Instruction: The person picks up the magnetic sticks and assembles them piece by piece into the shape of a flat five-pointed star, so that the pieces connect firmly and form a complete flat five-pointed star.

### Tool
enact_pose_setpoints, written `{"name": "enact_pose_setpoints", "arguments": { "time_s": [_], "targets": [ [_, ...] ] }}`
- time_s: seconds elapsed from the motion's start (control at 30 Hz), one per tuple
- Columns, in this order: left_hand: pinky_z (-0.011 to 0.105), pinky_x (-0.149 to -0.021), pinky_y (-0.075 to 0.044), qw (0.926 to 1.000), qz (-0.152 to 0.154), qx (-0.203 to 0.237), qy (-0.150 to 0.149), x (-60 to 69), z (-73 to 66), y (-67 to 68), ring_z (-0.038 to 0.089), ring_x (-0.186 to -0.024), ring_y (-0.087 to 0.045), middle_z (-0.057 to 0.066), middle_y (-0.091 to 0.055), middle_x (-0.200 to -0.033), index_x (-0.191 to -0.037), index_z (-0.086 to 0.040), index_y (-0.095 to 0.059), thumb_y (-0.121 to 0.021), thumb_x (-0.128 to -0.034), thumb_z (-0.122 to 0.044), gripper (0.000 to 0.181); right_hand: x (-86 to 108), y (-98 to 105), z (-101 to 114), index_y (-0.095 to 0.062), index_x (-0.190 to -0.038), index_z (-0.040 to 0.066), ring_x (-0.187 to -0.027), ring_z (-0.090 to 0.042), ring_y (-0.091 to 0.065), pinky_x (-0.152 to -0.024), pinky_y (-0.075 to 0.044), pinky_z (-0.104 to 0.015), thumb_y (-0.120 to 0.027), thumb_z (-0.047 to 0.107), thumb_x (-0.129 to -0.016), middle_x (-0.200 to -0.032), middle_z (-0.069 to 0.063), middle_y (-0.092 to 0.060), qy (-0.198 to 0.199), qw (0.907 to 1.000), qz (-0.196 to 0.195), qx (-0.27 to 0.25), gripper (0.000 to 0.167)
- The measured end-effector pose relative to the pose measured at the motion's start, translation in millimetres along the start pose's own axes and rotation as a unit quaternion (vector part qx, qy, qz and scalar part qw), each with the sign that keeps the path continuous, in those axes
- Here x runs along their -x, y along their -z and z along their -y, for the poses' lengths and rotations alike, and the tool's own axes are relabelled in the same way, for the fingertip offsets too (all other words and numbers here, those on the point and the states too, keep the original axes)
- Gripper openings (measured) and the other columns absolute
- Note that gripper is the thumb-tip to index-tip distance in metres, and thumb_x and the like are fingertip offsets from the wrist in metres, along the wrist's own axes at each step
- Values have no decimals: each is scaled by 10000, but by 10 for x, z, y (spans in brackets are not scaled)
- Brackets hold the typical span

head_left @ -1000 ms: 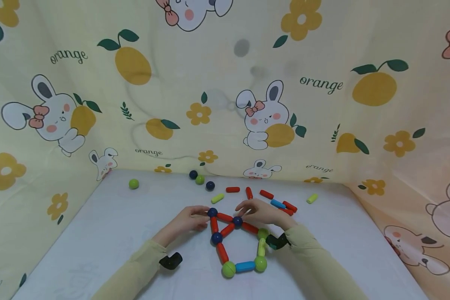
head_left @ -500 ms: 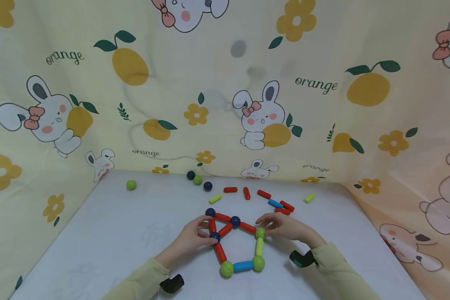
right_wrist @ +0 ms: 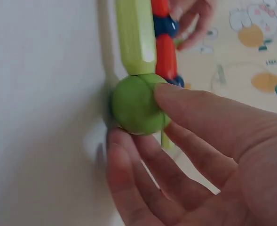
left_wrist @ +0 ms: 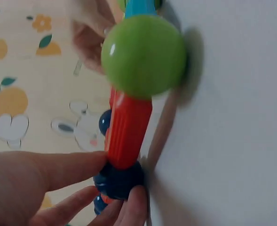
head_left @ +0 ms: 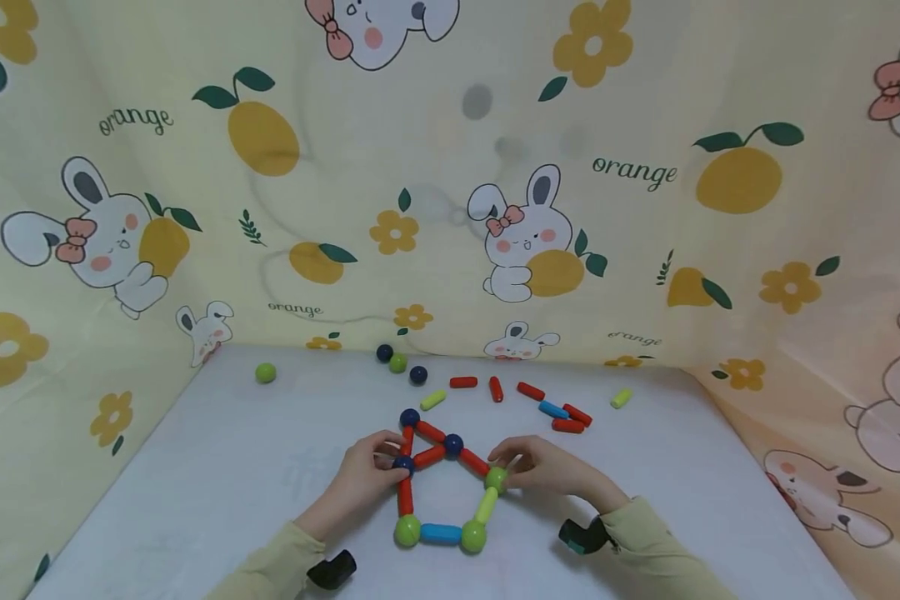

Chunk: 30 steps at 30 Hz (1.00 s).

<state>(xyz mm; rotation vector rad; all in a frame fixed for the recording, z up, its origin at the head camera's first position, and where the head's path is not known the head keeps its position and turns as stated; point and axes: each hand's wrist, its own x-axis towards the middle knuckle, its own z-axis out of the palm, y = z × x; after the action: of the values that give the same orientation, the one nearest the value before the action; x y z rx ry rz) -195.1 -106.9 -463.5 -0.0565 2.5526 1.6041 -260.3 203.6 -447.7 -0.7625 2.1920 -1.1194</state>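
A joined figure of balls and rods lies flat on the white table: a triangle of red rods (head_left: 429,457) and dark blue balls (head_left: 453,447) shares its lower side with a larger ring. That ring also has green balls (head_left: 473,536), a blue rod (head_left: 441,534) and a yellow-green rod (head_left: 487,505). My left hand (head_left: 363,475) pinches the left dark blue ball (left_wrist: 119,181), seen below a red rod (left_wrist: 129,129) in the left wrist view. My right hand (head_left: 551,468) grips the right green ball (right_wrist: 139,104) between thumb and fingers.
Behind the figure lie loose red rods (head_left: 463,382), a blue rod (head_left: 552,410) and yellow-green rods (head_left: 622,397). Loose balls (head_left: 417,375) sit near the back edge, one green ball (head_left: 266,372) farther left. A patterned cloth (head_left: 435,275) hangs behind the table.
My left hand moved down from the top ball to the left dark blue ball. My right hand went from the triangle's right ball to the green one. The figure has shifted left and turned slightly.
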Motion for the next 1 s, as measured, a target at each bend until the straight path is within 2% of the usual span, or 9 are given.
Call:
{"name": "enact_pose_setpoints", "arguments": {
  "time_s": [0.23,0.33,0.43,0.57,0.7,0.87,1.0],
  "targets": [
    [357,-770,-550,9987,-455,-197,64,-178,132,235,216,-881,-593,67,-631,-996,-1123,-56,-612,-709,-835,-13,308,-259,-205,149,-654,-1108,119,-861,-195,-605,-767,-529,-282,-728,164,-859,-1019,7,-642,182,9997,-151,76,264],
    [361,-778,-550,9981,-555,-200,186,-263,187,336,225,-895,-604,80,-631,-1010,-1118,-58,-617,-701,-845,-14,289,-396,-185,213,-646,-1126,90,-872,-188,-602,-782,-522,-282,-715,156,-870,-1003,6,-645,320,9990,-220,224,274],
    [364,-782,-550,9977,-602,-185,263,-346,232,438,240,-906,-615,103,-628,-1041,-1136,-53,-613,-698,-854,-25,296,-566,-81,258,-628,-1149,39,-878,-182,-604,-782,-521,-281,-704,117,-874,-991,-18,-649,469,9967,-558,344,295],
    [374,-813,-542,9974,-603,-115,371,-452,292,565,254,-946,-618,120,-623,-1086,-1170,-42,-604,-700,-857,-38,327,-822,81,275,-597,-1195,3,-921,-205,-605,-809,-526,-308,-692,51,-870,-1027,-97,-650,559,9924,-1023,406,341],
    [370,-821,-539,9974,-482,123,523,-540,349,671,259,-970,-617,130,-619,-1115,-1193,-33,-596,-699,-857,-35,351,-1053,160,246,-577,-1236,19,-1036,-253,-586,-893,-503,-371,-675,24,-874,-1135,-121,-629,532,9907,-1161,463,375],
    [341,-792,-547,9962,-299,418,710,-605,378,743,248,-959,-621,141,-615,-1137,-1208,-26,-585,-694,-864,-41,361,-1264,121,249,-588,-1236,33,-1182,-278,-515,-992,-429,-432,-652,13,-879,-1219,-77,-604,416,9924,-1015,551,363],
    [336,-789,-547,9956,-281,439,775,-614,355,763,244,-954,-621,142,-616,-1134,-1212,-21,-584,-697,-863,-48,368,-1393,51,253,-608,-1239,67,-1205,-239,-494,-1027,-390,-426,-662,18,-868,-1237,-33,-599,313,9922,-918,788,378]
  ]
}}
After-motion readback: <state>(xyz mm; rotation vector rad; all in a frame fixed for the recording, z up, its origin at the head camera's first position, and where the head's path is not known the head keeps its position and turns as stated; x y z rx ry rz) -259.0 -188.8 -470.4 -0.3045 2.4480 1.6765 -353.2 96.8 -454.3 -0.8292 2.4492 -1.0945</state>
